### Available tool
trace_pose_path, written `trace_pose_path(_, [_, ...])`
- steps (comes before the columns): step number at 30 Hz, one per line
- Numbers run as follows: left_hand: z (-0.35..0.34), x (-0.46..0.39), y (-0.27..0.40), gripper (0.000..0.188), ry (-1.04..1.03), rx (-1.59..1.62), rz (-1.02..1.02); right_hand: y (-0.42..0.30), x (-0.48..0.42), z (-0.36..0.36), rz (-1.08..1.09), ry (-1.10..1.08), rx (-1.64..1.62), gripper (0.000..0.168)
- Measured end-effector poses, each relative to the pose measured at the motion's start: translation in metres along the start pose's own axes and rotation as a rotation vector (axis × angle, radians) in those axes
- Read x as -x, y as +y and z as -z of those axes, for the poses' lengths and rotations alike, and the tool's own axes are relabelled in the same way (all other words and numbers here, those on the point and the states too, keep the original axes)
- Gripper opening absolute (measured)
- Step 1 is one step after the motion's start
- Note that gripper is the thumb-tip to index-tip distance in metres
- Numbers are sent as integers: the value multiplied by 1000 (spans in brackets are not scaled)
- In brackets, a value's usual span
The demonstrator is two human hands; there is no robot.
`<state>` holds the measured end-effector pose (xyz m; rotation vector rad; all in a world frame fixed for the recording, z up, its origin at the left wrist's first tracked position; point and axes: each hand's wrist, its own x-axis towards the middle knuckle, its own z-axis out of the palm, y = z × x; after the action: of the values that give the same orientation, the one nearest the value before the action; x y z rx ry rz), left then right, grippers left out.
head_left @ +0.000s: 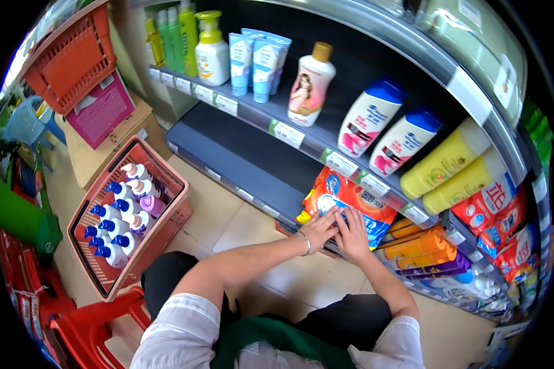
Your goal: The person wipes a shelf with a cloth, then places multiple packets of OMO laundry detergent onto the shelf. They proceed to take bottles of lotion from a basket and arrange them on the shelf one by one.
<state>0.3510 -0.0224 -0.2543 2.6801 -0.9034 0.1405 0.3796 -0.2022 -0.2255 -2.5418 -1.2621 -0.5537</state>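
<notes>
On the lower shelf lies a red, orange and blue plastic detergent bag. My left hand, with a bracelet at the wrist, rests on the bag's front part with its fingers spread. Beside it, my right hand presses flat on the same bag, the two hands touching or nearly so at the fingers. Neither hand grips anything. Above the bag, the upper shelf's edge holds price labels, and two white shampoo bottles with blue caps stand there.
A red shopping basket of pump bottles stands at the left, near a red plastic stool. Behind it are a cardboard box and another basket. Orange bottles stand right of the bag; lotion and shampoo bottles line the upper shelf.
</notes>
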Motion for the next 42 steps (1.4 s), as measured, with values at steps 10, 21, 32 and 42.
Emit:
trace_pose_path(10, [163,46,-69,22,-405,390,-53,-65,-111,40,183,-123,-263,27])
trace_pose_path(21, [376,53,-173,28,883,9,52,-128,-373,160,23,388,87,27])
trace_pose_path(32, [398,5,-218,16,651,-159,8,-121,-423,153,-310,-70,380,11])
trace_pose_path(42, [408,-5,-228,16,550,-38,18,-119,-416,146,-254,1,425,9])
